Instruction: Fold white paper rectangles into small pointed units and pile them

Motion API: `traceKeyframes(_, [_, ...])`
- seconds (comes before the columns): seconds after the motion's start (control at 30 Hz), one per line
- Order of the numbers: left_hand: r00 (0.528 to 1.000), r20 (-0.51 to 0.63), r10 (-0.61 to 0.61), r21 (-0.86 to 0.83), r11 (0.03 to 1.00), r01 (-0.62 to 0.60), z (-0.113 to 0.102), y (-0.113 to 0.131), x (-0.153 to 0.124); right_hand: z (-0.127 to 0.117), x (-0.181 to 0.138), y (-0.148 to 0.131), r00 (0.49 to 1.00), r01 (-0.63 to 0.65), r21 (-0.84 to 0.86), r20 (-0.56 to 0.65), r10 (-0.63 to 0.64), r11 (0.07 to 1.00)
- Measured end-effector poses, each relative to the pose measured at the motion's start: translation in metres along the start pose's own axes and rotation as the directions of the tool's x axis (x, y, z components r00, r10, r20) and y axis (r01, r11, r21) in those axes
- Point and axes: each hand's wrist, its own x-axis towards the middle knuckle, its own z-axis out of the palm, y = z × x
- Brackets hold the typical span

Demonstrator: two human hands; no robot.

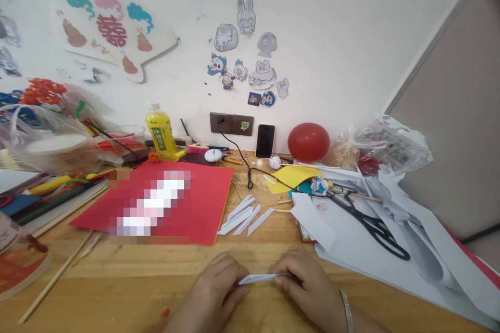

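Note:
Between my two hands, just above the front of the wooden table, is a narrow folded strip of white paper (258, 279). My left hand (221, 283) pinches its left end between thumb and fingers. At the right end, my right hand (302, 278) pinches it the same way; a bracelet circles that wrist. Beyond the hands lies a loose group of folded white paper strips (242, 217), several of them slanting alike. The fingertips partly cover both ends of the held strip.
To the left lie red paper sheets (207, 197) and a thin wooden stick (57, 276). Black-handled scissors (371, 223) rest on white paper (351, 265) at right. Along the wall stand a yellow bottle (162, 132), a phone (265, 141) and a red balloon (308, 142). A black cable (242, 153) crosses the back.

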Motion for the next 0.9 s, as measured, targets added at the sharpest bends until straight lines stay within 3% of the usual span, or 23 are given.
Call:
traceKeyframes(0.2, [0.999,-0.032,0.014,0.004,1.0,-0.014,0.0,0.002,0.0,0.002,0.001,0.003,0.999,-0.039,0.036,0.008,0.039,0.999])
traceKeyframes(0.47, [1.0,0.003,0.025,-0.025,0.999,-0.025,0.0,-0.006,-0.002,-0.001,0.001,0.0,1.0,0.011,0.003,-0.005,-0.011,1.0])
traceKeyframes(0.7, [0.988,0.115,-0.106,0.008,0.994,0.105,-0.004,0.003,-0.001,0.001,0.001,-0.002,0.998,0.056,-0.004,-0.017,-0.056,0.998])
traceKeyframes(0.9, [0.989,0.145,-0.027,0.033,0.999,0.023,-0.002,0.004,-0.002,0.003,0.0,-0.006,0.993,0.113,0.002,-0.036,-0.113,0.994])
